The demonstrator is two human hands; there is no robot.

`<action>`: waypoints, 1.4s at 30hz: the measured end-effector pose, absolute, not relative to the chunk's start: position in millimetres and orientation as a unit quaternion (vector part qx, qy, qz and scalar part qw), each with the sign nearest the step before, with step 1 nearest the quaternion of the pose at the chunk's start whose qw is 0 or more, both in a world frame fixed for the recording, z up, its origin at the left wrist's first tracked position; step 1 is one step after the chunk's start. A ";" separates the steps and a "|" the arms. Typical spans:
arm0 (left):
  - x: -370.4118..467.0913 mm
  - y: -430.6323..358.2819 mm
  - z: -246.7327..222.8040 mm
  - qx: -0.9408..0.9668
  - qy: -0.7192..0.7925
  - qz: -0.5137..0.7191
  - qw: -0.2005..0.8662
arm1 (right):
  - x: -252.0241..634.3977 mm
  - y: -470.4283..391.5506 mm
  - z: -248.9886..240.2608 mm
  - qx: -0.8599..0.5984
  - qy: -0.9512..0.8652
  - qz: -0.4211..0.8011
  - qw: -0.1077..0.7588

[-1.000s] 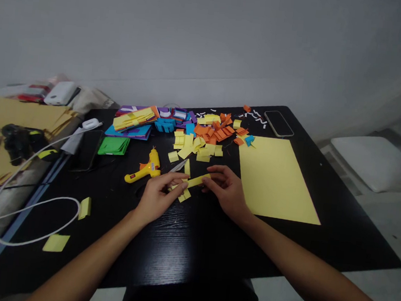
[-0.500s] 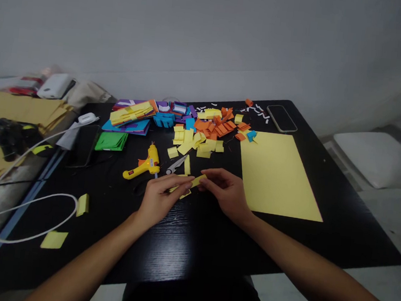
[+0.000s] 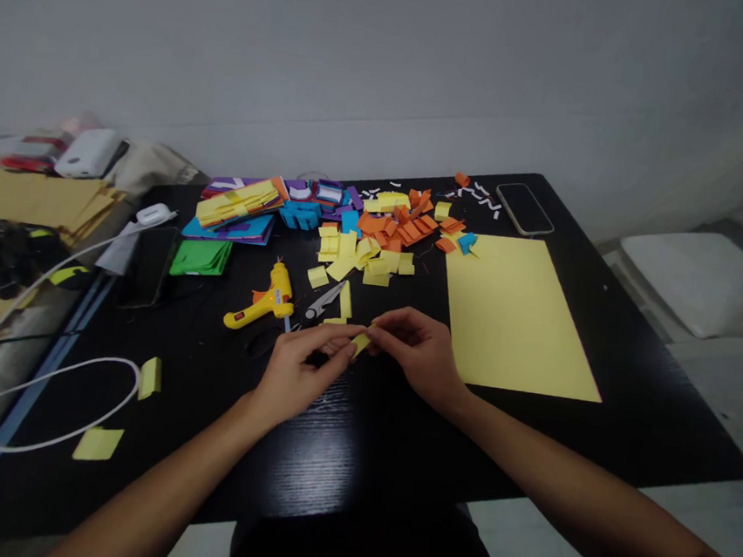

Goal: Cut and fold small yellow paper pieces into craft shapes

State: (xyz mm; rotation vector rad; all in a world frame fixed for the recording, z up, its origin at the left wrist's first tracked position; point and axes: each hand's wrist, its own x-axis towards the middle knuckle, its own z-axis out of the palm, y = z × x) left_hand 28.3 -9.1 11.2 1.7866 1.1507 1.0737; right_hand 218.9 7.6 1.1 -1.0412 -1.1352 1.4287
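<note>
Between the fingertips of both hands is a small yellow paper piece (image 3: 361, 344). My left hand (image 3: 302, 366) pinches it from the left, and my right hand (image 3: 418, 353) grips its upper right end. Scissors (image 3: 325, 301) lie just beyond my left hand, beside a yellow strip (image 3: 345, 300). A yellow glue gun (image 3: 267, 299) rests to their left. Farther back are folded yellow pieces (image 3: 346, 254) and a heap of orange pieces (image 3: 402, 229). The large yellow sheet (image 3: 519, 315) lies flat to the right of my right hand.
A phone (image 3: 524, 209) lies at the back right, another dark phone (image 3: 149, 266) at the left. A white cable (image 3: 54, 364) loops near two yellow pieces. Green folded paper (image 3: 201, 258) and colored stacks (image 3: 237, 213) sit at the back left. A white seat (image 3: 700, 279) stands beyond the table.
The small yellow piece has turned to a steeper angle between my fingers, and the fingertips have drawn closer together. The camera view has shifted slightly.
</note>
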 end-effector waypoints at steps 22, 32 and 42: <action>35.6 -18.5 6.0 0.641 0.490 0.468 0.360 | 217.6 5.9 3.0 -0.411 -0.415 0.644 0.495; 20.7 -10.5 8.3 0.683 0.468 0.444 0.342 | 219.6 7.0 3.9 -0.396 -0.433 0.670 0.455; 12.5 0.4 10.5 0.738 0.399 0.420 0.345 | 218.7 6.2 -3.3 -0.374 -0.431 0.710 0.412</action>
